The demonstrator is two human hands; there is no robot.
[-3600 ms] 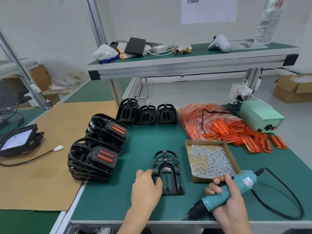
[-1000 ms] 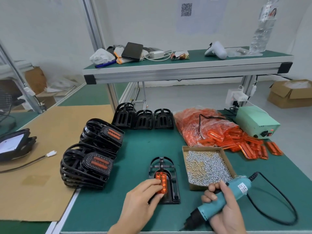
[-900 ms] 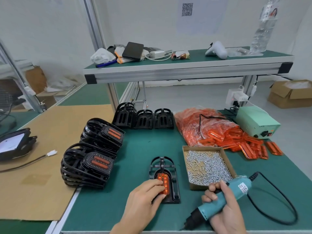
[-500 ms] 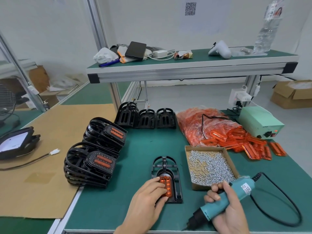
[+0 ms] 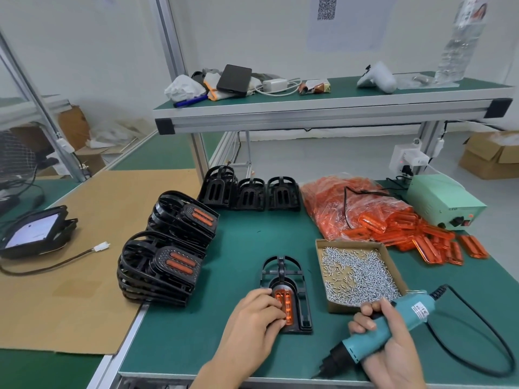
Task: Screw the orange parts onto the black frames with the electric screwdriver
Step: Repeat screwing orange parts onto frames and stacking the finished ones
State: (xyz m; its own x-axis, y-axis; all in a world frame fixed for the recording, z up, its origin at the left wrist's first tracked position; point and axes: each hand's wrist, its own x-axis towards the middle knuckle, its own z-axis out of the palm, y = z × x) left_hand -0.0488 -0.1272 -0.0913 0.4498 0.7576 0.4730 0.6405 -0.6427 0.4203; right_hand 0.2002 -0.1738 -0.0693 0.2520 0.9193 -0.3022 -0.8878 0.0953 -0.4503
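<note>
While left grip (image 5: 254, 318) presses orange part (image 5: 284, 304) (right grip (image 5: 389, 342): screwdriver (image 5: 376, 334)).

The person is showing two bare forearms, with no sleeves reaching into view. The left hand (image 5: 254, 318) and right hand (image 5: 393, 343) are wearing no gloves, rings or watch.

Both hands low and forward.
Left hand (image 5: 254, 322) lies palm-down, fingertips (image 5: 276, 304) bent onto the orange part (image 5: 285, 306); right hand (image 5: 393, 349) is wrapped round the electric screwdriver (image 5: 379, 332), thumb on top.
</note>
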